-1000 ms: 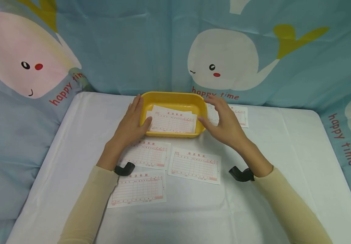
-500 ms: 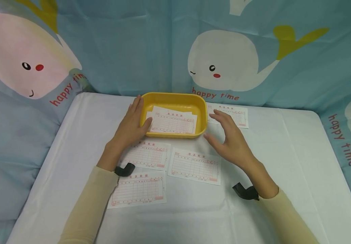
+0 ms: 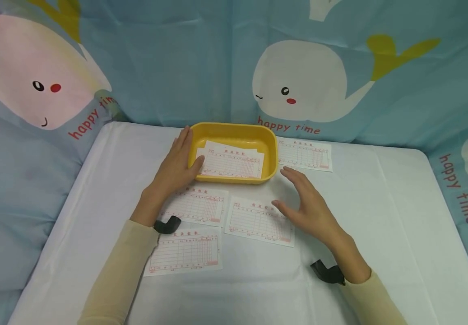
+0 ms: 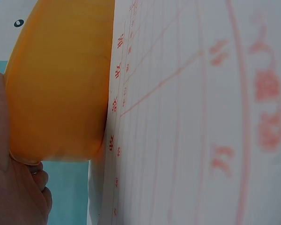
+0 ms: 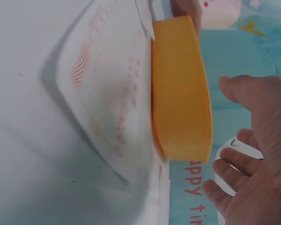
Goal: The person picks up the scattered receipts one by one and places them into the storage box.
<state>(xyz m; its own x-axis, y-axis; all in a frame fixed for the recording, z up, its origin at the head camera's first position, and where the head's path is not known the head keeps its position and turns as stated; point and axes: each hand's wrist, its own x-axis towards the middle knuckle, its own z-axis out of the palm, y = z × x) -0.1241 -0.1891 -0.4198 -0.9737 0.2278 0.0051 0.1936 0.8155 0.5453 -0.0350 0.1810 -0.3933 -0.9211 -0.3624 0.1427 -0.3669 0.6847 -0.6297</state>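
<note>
A shallow yellow plastic tray (image 3: 235, 180) stands near the back of the table, holding several printed receipt slips (image 3: 230, 164). My left hand (image 3: 174, 164) grips its left end, thumb over the rim and fingers along the outside. In the left wrist view, curled fingers (image 4: 40, 183) show at the tray's end wall. My right hand (image 3: 311, 207) is apart from the tray, to its front right, with fingers spread and nothing in them. Its thumb overlaps the upper right part of a receipt slip (image 3: 254, 221) in the head view.
Two more receipt slips lie in front of the tray: an upper one (image 3: 201, 207) and a lower one (image 3: 185, 255), both partly behind my left arm. Another slip (image 3: 304, 155) lies right of the tray. A blue whale-print curtain (image 3: 169, 67) borders the white table (image 3: 380, 216).
My right hand has come away from the tray's right end and moved toward me, uncovering the slip beside the tray. The left hand keeps its place on the tray.
</note>
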